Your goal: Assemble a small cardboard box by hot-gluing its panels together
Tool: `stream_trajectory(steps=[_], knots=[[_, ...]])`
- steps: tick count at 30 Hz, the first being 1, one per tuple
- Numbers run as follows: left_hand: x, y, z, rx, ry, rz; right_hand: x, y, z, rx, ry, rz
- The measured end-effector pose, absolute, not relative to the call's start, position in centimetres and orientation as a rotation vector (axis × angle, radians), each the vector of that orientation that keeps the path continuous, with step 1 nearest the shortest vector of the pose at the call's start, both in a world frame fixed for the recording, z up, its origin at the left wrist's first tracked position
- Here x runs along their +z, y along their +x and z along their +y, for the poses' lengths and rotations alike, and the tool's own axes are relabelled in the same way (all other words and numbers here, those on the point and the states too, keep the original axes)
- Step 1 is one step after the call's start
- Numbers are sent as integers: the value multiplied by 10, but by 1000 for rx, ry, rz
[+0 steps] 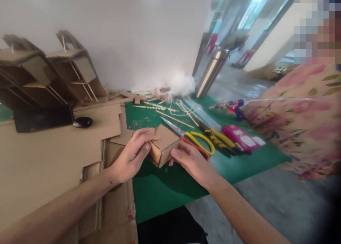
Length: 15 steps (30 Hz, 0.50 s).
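Brown cardboard shelf-like structures with white sticks (85, 69): at the far left of the green bench (160, 197); a push against their bases could shift them.
Flat brown cardboard sheets (39, 158): over the bench's left side, edges stepped and uneven; an arm catching a loose edge could drag the black oval mouse (82, 122) lying on top.
Left hand (129, 158): fingers grasping the left side of the small brown cardboard box (166, 137); too hard a pinch could dent its walls.
Box position: between both hands, over the bench just right of the sheets, apparently lifted; opposing twists could open the corner seam.
Right hand (194, 164): fingers grasping the box's right side, thumb on its face; a sudden release could let it tip.
Steel scissors with yellow and orange handles (189, 136): just beyond the right hand; a backward knock could swing the blades.
Blue-and-orange glue gun (234, 109): near the bench's right edge, red light glowing; if hot, its nozzle could burn a reaching hand.
Person in floral clothing (293, 119): close to that edge; a brush past could topple the gun.
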State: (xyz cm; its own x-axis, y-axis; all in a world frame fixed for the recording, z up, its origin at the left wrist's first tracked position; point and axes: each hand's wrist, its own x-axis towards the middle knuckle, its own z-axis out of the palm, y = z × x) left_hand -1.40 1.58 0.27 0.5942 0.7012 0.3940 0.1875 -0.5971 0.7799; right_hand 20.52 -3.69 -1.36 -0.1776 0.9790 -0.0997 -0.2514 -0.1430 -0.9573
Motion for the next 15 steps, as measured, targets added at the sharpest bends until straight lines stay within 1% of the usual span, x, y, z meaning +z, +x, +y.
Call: stream_trajectory(steps=[7, 15], knots=[[3, -13, 16, 984, 2062, 667, -12, 206, -38, 1507, -1042, -1071], [6, -12, 17, 988, 1800, 818, -5, 204, -41, 1371, -1149, -1085]])
